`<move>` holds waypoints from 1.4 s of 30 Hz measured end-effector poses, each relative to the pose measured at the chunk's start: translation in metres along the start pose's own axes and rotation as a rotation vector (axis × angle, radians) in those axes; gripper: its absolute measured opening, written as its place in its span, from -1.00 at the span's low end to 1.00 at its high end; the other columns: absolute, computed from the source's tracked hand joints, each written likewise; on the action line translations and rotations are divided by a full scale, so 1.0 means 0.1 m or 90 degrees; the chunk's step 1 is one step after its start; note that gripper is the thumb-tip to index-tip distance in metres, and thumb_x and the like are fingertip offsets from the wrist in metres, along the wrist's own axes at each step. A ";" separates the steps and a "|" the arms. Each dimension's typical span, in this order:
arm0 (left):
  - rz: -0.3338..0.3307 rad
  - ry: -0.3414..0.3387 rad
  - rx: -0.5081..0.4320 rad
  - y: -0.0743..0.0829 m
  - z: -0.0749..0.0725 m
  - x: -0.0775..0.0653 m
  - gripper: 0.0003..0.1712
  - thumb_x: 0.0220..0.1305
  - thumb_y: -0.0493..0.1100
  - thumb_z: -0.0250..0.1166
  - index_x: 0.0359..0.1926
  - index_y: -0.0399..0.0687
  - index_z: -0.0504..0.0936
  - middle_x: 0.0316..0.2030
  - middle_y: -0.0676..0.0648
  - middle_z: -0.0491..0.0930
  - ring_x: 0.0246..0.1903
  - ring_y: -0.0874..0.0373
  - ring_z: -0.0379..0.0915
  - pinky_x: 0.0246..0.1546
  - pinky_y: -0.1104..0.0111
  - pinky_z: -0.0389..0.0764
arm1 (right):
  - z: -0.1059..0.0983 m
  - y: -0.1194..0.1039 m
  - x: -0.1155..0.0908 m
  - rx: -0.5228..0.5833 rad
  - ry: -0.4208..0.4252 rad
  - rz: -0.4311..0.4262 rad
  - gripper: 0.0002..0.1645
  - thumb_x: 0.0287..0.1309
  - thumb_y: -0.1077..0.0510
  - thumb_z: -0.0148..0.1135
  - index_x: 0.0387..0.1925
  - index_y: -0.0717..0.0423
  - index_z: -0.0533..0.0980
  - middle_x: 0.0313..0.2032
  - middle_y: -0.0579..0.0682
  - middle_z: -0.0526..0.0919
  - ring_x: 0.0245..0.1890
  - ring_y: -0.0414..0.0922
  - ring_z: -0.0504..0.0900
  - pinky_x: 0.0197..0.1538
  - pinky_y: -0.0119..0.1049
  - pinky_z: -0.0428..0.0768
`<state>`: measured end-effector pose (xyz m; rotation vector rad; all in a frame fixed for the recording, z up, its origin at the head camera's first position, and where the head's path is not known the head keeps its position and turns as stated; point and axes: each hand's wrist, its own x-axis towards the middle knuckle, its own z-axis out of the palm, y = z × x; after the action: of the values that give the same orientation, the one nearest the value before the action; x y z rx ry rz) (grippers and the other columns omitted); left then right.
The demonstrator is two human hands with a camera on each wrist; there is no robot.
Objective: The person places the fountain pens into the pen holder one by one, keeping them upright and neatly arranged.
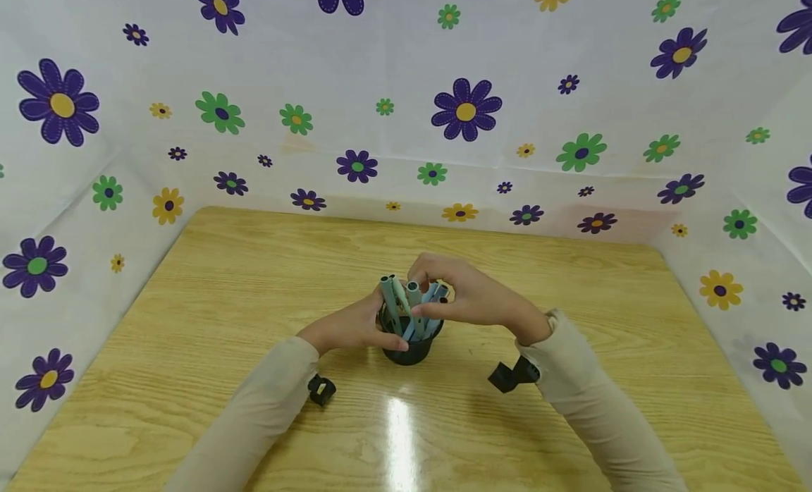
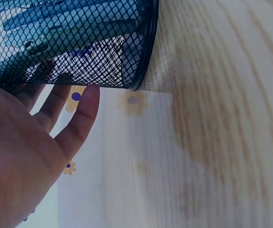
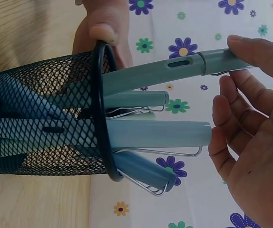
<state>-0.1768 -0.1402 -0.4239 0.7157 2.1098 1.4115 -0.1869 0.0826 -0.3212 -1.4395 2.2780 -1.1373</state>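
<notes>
A black mesh pen holder (image 1: 409, 352) stands upright on the table with several green and blue pens in it. My left hand (image 1: 355, 326) holds it from the left, the thumb at the front near the rim and the other fingers around the far side. In the left wrist view those fingers rest along the mesh wall (image 2: 98, 66). Over the holder, my right hand (image 1: 472, 291) pinches the capped end of a grey-green pen (image 3: 153, 75) between thumb and forefinger. That pen's lower end is still inside the mesh. A light blue pen (image 3: 160, 133) stands beside it, near the curled lower fingers.
The wooden table (image 1: 254, 266) extends around the holder. White cloth (image 1: 380, 62) printed with flowers rises behind the table and along both sides. Black wrist mounts (image 1: 322, 390) sit at both sleeve cuffs, low over the tabletop.
</notes>
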 end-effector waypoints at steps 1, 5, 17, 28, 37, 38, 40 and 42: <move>-0.001 0.001 0.000 0.00 0.00 0.00 0.09 0.05 0.10 0.47 0.42 0.14 -0.07 0.41 -0.04 0.07 0.36 0.08 0.12 0.37 0.08 0.20 | 0.01 0.00 0.00 0.001 -0.002 0.001 -0.84 0.12 0.26 0.35 -0.27 0.06 0.52 -0.22 -0.05 0.55 -0.21 -0.12 0.44 -0.10 -0.12 0.47; -0.003 -0.001 -0.006 0.00 0.00 0.00 0.11 0.05 0.10 0.47 0.43 0.12 -0.08 0.40 -0.04 0.09 0.35 0.08 0.14 0.36 0.07 0.20 | 0.03 0.02 -0.02 0.000 -0.010 0.004 -0.86 0.13 0.26 0.34 -0.29 0.06 0.53 -0.21 -0.04 0.56 -0.21 -0.02 0.45 -0.10 -0.15 0.47; -0.004 -0.005 -0.021 0.00 0.01 0.00 0.04 0.08 0.05 0.46 0.41 0.13 -0.03 0.35 -0.02 0.20 0.35 0.09 0.17 0.38 0.03 0.17 | 0.11 0.10 -0.04 -0.022 -0.034 -0.011 -0.84 0.15 0.21 0.34 -0.25 0.07 0.51 -0.22 -0.05 0.53 -0.24 -0.14 0.45 -0.13 -0.28 0.51; 0.004 -0.005 -0.024 0.02 0.01 0.00 0.03 0.09 0.03 0.45 0.42 0.17 -0.03 0.37 -0.04 0.17 0.36 0.08 0.16 0.36 0.04 0.21 | 0.11 0.13 -0.05 -0.060 -0.052 -0.006 -0.80 0.16 0.15 0.34 -0.22 0.08 0.49 -0.25 -0.08 0.50 -0.26 -0.12 0.45 -0.15 -0.28 0.51; 0.008 -0.006 -0.023 -0.01 0.01 0.00 0.10 0.10 0.02 0.44 0.47 0.13 -0.10 0.44 -0.04 0.06 0.42 0.03 0.05 0.37 -0.02 0.17 | 0.08 0.14 -0.09 -0.098 -0.072 0.033 -0.79 0.16 0.11 0.35 -0.22 0.08 0.52 -0.22 -0.09 0.52 -0.22 -0.21 0.44 -0.10 -0.32 0.50; 0.009 -0.007 -0.022 -0.01 0.01 0.00 0.10 0.11 0.00 0.44 0.48 0.11 -0.11 0.44 -0.05 0.07 0.42 0.03 0.06 0.37 -0.02 0.18 | 0.09 0.14 -0.09 -0.100 -0.074 0.032 -0.79 0.16 0.11 0.35 -0.22 0.08 0.52 -0.21 -0.08 0.52 -0.22 -0.21 0.44 -0.10 -0.32 0.51; 0.008 -0.005 -0.021 -0.01 0.01 0.00 0.10 0.11 0.00 0.43 0.48 0.10 -0.11 0.43 -0.05 0.07 0.42 0.03 0.05 0.37 -0.03 0.17 | 0.09 0.15 -0.09 -0.099 -0.080 0.027 -0.78 0.15 0.11 0.35 -0.21 0.09 0.53 -0.19 -0.07 0.53 -0.21 -0.20 0.46 -0.08 -0.32 0.52; 0.009 -0.003 -0.023 -0.01 0.01 0.00 0.07 0.11 0.00 0.44 0.46 0.17 -0.08 0.44 -0.05 0.05 0.42 0.04 0.04 0.37 -0.04 0.16 | 0.09 0.15 -0.09 -0.096 -0.084 0.028 -0.76 0.15 0.10 0.36 -0.18 0.08 0.54 -0.17 -0.07 0.54 -0.19 -0.17 0.48 -0.07 -0.33 0.53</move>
<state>-0.1761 -0.1402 -0.4251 0.7200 2.0748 1.4491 -0.1878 0.0890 -0.3398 -1.4619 2.3327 -0.8467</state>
